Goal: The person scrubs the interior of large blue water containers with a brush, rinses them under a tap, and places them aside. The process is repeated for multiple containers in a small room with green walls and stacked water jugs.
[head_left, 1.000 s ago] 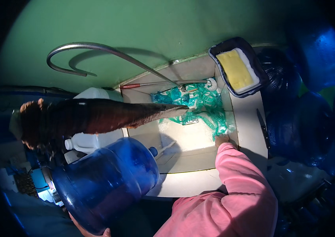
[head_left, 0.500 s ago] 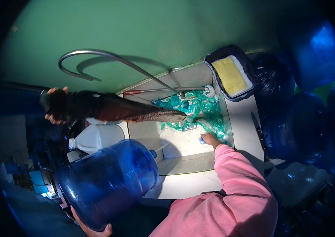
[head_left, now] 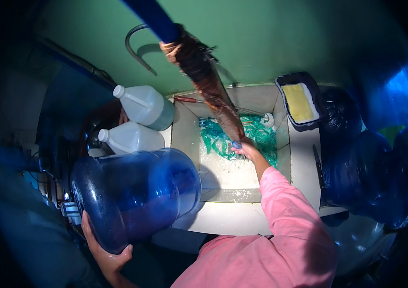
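Observation:
My left hand (head_left: pixel 102 254) grips the base end of a large blue water jug (head_left: pixel 136 197). The jug lies tilted on its side, with its mouth end toward the sink (head_left: pixel 235 180). Inside the sink, my right hand (head_left: pixel 248 150) is closed on a small blue object (head_left: pixel 236 144), too small to name surely. Just above that hand ends a dark brown cloth sleeve (head_left: pixel 223 113), which hangs from a blue pipe (head_left: pixel 153 19). Green netting (head_left: pixel 264 139) lies in the sink behind my right hand, and water wets the sink floor.
Two white plastic jugs (head_left: pixel 144 108) stand left of the sink. A dark basin (head_left: pixel 305 126) with a yellow sponge (head_left: pixel 297 103) sits at the back right corner. A knife (head_left: pixel 318 165) lies on the right ledge. Large blue jugs (head_left: pixel 358 168) crowd the right side. A curved metal tube (head_left: pixel 134 50) rises by the wall.
The cloth sleeve has swung from the left to hang steeply over the sink. My right hand has moved up and left to its lower end. The view has shifted; my left hand keeps the jug.

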A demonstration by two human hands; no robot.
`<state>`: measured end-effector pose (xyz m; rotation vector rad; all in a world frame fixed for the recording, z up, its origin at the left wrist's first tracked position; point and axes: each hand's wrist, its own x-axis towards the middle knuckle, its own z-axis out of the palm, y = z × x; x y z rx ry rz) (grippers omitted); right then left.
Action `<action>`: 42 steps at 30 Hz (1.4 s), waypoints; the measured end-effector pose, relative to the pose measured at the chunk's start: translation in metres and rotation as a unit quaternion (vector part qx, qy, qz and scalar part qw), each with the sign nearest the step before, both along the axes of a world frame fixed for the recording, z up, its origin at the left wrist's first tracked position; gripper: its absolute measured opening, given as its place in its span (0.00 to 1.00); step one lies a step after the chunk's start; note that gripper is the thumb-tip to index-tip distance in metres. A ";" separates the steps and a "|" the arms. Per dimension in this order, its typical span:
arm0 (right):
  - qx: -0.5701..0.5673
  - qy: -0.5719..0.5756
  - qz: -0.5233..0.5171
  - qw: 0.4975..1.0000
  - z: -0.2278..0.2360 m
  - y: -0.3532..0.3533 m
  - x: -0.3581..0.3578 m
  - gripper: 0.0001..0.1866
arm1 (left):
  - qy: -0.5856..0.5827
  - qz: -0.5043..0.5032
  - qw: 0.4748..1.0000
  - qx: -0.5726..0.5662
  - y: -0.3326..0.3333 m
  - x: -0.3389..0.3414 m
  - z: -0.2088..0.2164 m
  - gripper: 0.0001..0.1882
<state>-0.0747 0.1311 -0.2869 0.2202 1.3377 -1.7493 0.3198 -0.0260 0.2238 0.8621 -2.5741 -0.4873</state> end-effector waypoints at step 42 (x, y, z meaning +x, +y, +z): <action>0.062 -0.016 -0.160 0.985 -0.024 -0.005 0.000 0.07 | -0.024 -0.015 0.999 -0.038 -0.016 0.009 0.010 0.63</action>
